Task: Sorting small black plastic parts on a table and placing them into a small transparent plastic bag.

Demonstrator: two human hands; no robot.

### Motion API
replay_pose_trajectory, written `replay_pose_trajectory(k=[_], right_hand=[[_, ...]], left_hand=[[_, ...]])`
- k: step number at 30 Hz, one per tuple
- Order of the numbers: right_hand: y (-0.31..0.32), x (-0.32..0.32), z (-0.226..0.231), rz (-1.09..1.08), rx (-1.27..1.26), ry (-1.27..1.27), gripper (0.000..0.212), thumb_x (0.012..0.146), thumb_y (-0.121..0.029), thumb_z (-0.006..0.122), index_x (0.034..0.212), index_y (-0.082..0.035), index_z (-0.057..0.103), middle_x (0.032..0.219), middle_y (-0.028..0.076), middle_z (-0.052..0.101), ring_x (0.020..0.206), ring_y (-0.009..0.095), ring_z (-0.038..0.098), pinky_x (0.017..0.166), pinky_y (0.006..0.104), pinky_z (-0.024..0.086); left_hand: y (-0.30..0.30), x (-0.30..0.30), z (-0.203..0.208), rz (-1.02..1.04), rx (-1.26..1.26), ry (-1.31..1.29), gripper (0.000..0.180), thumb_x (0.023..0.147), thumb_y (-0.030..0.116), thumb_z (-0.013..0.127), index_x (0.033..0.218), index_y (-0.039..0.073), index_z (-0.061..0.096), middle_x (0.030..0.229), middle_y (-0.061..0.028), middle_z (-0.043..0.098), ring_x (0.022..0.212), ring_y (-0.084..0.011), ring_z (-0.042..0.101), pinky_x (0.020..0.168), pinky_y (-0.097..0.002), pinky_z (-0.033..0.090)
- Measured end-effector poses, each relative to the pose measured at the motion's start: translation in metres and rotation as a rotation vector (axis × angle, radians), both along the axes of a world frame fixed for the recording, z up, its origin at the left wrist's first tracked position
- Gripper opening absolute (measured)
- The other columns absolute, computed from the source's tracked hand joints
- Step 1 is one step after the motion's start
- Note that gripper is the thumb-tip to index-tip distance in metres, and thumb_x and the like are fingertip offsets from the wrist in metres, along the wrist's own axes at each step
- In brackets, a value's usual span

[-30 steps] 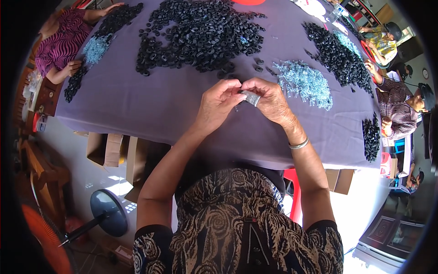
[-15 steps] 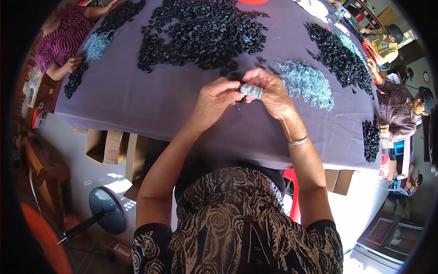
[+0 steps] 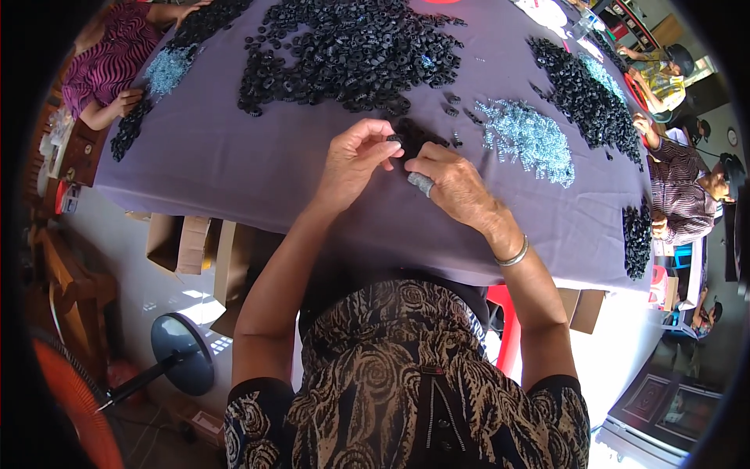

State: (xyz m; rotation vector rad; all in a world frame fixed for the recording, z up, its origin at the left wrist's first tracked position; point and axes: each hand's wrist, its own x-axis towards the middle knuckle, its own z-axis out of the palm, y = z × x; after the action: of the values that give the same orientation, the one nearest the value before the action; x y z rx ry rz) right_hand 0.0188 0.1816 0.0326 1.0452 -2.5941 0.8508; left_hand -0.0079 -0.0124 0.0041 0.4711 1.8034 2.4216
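Note:
Over the purple-grey tablecloth [image 3: 258,172], my left hand [image 3: 353,162] pinches a small black ring-like piece [image 3: 395,139] between thumb and fingertips. Close beside it on the right, my right hand [image 3: 459,186] is closed with its fingers bent down; whatever it may hold is hidden. A silvery-grey wrapping [image 3: 421,184] goes round one of its fingers. Just beyond the fingertips lies a small cluster of black pieces [image 3: 412,133]. A heap of pale-blue, spring-like pieces [image 3: 527,142] spreads to the right of my right hand.
A large pile of black pieces [image 3: 351,51] covers the far middle of the table. Another black pile [image 3: 582,94] lies at the right. People sit at both sides, near further heaps. Cardboard boxes [image 3: 191,244] and a round fan base [image 3: 182,353] are below the table at left.
My hands have drawn slightly apart. The left now shows a black piece at its fingertips; the right has turned palm-down and lower, its wrapped finger now pointing down and left.

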Motion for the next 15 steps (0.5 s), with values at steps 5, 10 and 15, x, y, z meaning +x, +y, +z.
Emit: replay_pose_trajectory(k=[5, 10, 15], right_hand=[[-0.006, 0.003, 0.003, -0.027, -0.018, -0.032, 0.021, 0.072, 0.007, 0.064, 0.090, -0.002, 0.063, 0.076, 0.010, 0.056, 0.071, 0.030, 0.058, 0.064, 0.0380, 0.049], [-0.006, 0.008, 0.000, -0.094, -0.083, -0.129, 0.014, 0.075, 0.003, 0.067, 0.087, -0.002, 0.061, 0.072, 0.007, 0.056, 0.062, 0.018, 0.059, 0.060, 0.0307, 0.049], [0.008, -0.006, -0.013, -0.142, -0.643, -0.474, 0.007, 0.084, 0.003, 0.064, 0.086, -0.003, 0.060, 0.078, -0.006, 0.061, 0.068, 0.000, 0.052, 0.059, 0.0198, 0.044]], left_hand=[[0.003, 0.000, -0.001, -0.017, -0.016, 0.013, 0.015, 0.088, 0.000, 0.061, 0.103, 0.002, 0.061, 0.095, -0.0042, 0.060, 0.081, -0.0131, 0.063, 0.064, -0.0246, 0.051], [0.003, 0.002, -0.003, -0.022, -0.052, -0.021, 0.020, 0.087, 0.002, 0.062, 0.108, 0.001, 0.063, 0.093, -0.0045, 0.062, 0.080, -0.0117, 0.062, 0.066, -0.0241, 0.051], [0.006, 0.004, -0.003, -0.028, -0.048, -0.022, 0.019, 0.087, 0.002, 0.063, 0.106, 0.001, 0.064, 0.093, -0.0049, 0.063, 0.081, -0.0120, 0.062, 0.065, -0.0252, 0.051]])
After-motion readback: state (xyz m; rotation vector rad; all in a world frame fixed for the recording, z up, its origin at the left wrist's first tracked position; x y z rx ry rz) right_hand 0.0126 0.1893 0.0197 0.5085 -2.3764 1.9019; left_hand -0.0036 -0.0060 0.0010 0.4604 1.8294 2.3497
